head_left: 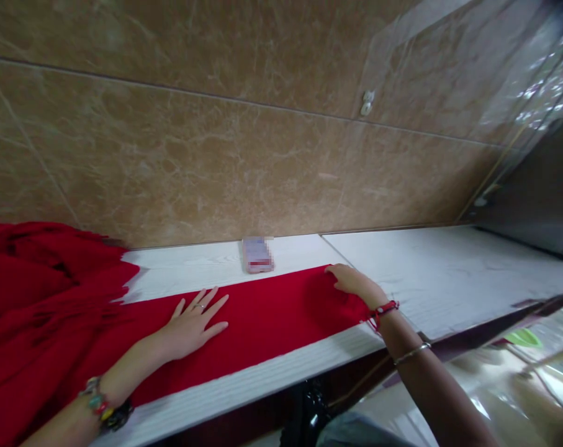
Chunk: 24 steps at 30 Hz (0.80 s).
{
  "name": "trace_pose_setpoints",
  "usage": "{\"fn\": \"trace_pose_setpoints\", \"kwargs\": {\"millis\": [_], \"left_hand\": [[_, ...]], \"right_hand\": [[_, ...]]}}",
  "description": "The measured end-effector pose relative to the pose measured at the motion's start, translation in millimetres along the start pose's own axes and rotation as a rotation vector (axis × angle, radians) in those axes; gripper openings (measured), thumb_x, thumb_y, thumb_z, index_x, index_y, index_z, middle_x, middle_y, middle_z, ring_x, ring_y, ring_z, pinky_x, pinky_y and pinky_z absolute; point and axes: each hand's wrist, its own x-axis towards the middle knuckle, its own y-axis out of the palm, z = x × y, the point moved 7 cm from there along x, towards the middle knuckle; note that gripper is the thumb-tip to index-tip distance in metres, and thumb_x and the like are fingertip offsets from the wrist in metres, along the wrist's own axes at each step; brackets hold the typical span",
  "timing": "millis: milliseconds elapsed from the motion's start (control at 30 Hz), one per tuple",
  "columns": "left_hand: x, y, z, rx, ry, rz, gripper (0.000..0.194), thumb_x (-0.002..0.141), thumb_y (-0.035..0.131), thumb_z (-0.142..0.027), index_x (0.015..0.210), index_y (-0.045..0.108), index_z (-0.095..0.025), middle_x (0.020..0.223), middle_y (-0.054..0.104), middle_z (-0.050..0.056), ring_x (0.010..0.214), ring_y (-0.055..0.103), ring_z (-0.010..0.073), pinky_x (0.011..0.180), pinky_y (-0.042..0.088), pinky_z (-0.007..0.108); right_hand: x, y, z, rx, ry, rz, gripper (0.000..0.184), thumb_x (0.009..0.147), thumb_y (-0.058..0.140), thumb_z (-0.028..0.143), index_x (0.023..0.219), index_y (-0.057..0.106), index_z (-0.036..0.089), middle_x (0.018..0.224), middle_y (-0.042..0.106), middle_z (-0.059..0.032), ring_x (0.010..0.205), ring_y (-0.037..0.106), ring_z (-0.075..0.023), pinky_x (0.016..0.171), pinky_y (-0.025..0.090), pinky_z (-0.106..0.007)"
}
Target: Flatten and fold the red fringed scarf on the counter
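Note:
A long, smooth band of red cloth [272,316] lies along the white worktop, and its left part runs into a bunched heap of red fabric [34,310] with fringed edges. My left hand [192,326] rests flat on the band with its fingers spread, a ring on one of them. At the band's right end, my right hand [353,282] is closed on the far corner of the cloth. Its fingertips bend over the edge, and part of its grip is hidden.
Behind the cloth, a phone [257,254] lies near the tiled wall [216,155]. The white worktop [449,267] extends right towards a dark grey panel [527,186]. Below its front edge are a shiny floor and a green basin [523,338].

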Motion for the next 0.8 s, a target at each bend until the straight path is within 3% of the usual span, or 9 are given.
{"fn": "trace_pose_setpoints", "kwargs": {"millis": [267,400,500,567,667,733,800], "left_hand": [[10.2,-2.7,2.2,0.028,-0.027,0.098,0.059,0.082,0.031,-0.049,0.136,0.019,-0.026,0.143,0.013,0.008,0.131,0.012,0.028,0.099,0.019,0.055],[18.9,-13.5,-12.2,0.12,-0.103,0.075,0.056,0.081,0.035,-0.039,0.132,0.034,-0.016,0.139,0.027,0.017,0.126,0.027,0.0327,0.093,0.03,0.054],[25.4,-25.7,-37.5,0.24,-0.151,-0.018,0.049,0.083,0.035,-0.035,0.12,0.049,-0.007,0.126,0.043,0.024,0.116,0.04,0.037,0.083,0.039,0.051],[30.3,-32.4,-58.5,0.311,-0.125,-0.113,0.045,0.084,0.037,-0.035,0.114,0.054,-0.006,0.12,0.049,0.025,0.112,0.044,0.038,0.081,0.041,0.05],[38.0,-31.7,-88.1,0.324,0.025,-0.214,0.044,0.085,0.038,-0.034,0.119,0.051,-0.009,0.129,0.042,0.021,0.118,0.039,0.0335,0.091,0.036,0.047],[41.4,-22.0,-106.3,0.245,0.232,-0.191,0.045,0.087,0.036,-0.036,0.126,0.044,-0.016,0.137,0.033,0.014,0.124,0.032,0.0277,0.098,0.029,0.043],[41.8,-11.1,-117.1,0.145,0.405,-0.125,0.046,0.088,0.031,-0.041,0.131,0.035,-0.025,0.142,0.024,0.006,0.128,0.024,0.0234,0.102,0.025,0.042]], "right_hand": [[-12.6,-3.2,-58.2,-0.096,0.235,-0.012,0.029,0.082,0.034,0.005,0.092,0.062,0.011,0.095,0.062,-0.0161,0.09,0.06,-0.0204,0.073,0.044,-0.028],[-7.2,-10.6,-93.5,-0.134,0.286,0.012,0.029,0.079,0.038,0.003,0.092,0.063,0.007,0.095,0.062,-0.0194,0.093,0.059,-0.0243,0.074,0.045,-0.033],[-1.0,-20.1,-105.2,-0.146,0.306,-0.004,0.029,0.078,0.036,0.001,0.091,0.063,0.002,0.092,0.06,-0.0248,0.091,0.059,-0.0281,0.073,0.046,-0.039],[1.5,-25.8,-94.5,-0.127,0.248,-0.037,0.029,0.079,0.036,0.004,0.092,0.062,0.003,0.098,0.058,-0.0254,0.096,0.057,-0.0283,0.076,0.044,-0.04],[-4.4,-27.0,-52.4,-0.054,0.03,-0.078,0.025,0.082,0.042,0.017,0.097,0.06,0.011,0.117,0.051,-0.0179,0.111,0.046,-0.0226,0.089,0.038,-0.034],[-16.6,-21.8,-21.0,0.012,-0.157,-0.066,0.025,0.08,0.047,0.024,0.102,0.058,0.016,0.12,0.05,-0.0109,0.111,0.044,-0.0184,0.091,0.036,-0.029],[-31.0,-15.1,-4.0,0.07,-0.286,-0.032,0.027,0.076,0.049,0.02,0.102,0.056,0.017,0.11,0.055,-0.0078,0.1,0.05,-0.0169,0.086,0.039,-0.028]]}}
